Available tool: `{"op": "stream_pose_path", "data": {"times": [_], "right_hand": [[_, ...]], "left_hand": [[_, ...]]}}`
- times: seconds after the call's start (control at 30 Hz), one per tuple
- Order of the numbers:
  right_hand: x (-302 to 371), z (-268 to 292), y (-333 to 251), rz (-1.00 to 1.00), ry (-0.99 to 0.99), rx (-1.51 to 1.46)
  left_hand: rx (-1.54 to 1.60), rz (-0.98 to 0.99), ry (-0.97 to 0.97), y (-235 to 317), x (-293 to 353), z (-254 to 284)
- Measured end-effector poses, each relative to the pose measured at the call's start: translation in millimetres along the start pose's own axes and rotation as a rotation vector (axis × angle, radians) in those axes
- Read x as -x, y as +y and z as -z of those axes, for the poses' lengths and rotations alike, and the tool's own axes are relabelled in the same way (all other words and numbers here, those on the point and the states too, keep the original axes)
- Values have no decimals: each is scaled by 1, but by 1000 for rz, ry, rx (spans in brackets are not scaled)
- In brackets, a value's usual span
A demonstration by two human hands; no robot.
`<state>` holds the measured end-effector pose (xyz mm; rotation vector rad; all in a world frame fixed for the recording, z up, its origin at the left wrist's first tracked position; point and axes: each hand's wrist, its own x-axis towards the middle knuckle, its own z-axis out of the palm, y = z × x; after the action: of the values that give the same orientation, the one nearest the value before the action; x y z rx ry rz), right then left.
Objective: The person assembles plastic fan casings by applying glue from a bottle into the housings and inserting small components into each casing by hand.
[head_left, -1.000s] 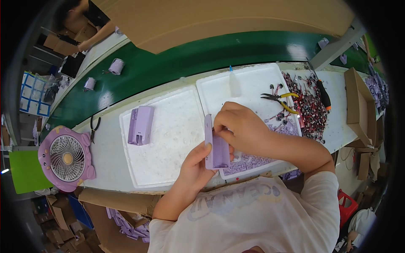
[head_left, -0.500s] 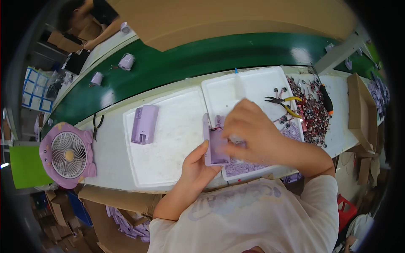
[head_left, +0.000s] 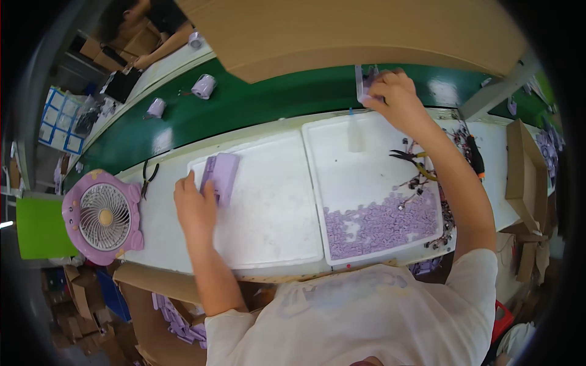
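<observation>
My right hand (head_left: 397,100) reaches far forward over the green belt, its fingers closed on a light purple plastic housing (head_left: 361,85). The fingers cover part of this piece. On the left white tray, a second, boxy purple housing (head_left: 227,177) lies beside my left hand (head_left: 196,204). That hand's thumb and fingers are apart at the left side of the housing; the thumb seems to touch it. Small purple plastic parts (head_left: 384,226) cover the near part of the right white tray (head_left: 312,183). Yellow-handled pliers (head_left: 415,160) lie partly behind my right forearm.
A purple fan (head_left: 104,216) stands at the left, with black cutters (head_left: 148,180) beside it. Small wired units (head_left: 204,86) sit on the green belt (head_left: 262,91). An orange-tipped black tool (head_left: 475,155) and an open carton (head_left: 525,171) are at right. Another person works at upper left.
My right hand has carried the housing from above the trays forward to the green belt. My left hand has let go of it and moved left to the other housing.
</observation>
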<state>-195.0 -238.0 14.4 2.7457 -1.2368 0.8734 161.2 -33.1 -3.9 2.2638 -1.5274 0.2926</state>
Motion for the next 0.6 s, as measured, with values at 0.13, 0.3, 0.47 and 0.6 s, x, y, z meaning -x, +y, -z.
{"op": "stream_pose_path", "data": {"times": [0.13, 0.3, 0.47, 0.6], "right_hand": [[2, -29, 41, -129, -170, 103], [15, -16, 20, -20, 54, 170], [34, 30, -6, -184, -334, -10], [63, 40, -28, -23, -455, -218]], "left_hand": [[220, 203, -370, -17, -18, -1], [490, 287, -499, -13, -18, -7], [175, 246, -64, 4, -10, -1], [154, 352, 82, 16, -7, 10]]}}
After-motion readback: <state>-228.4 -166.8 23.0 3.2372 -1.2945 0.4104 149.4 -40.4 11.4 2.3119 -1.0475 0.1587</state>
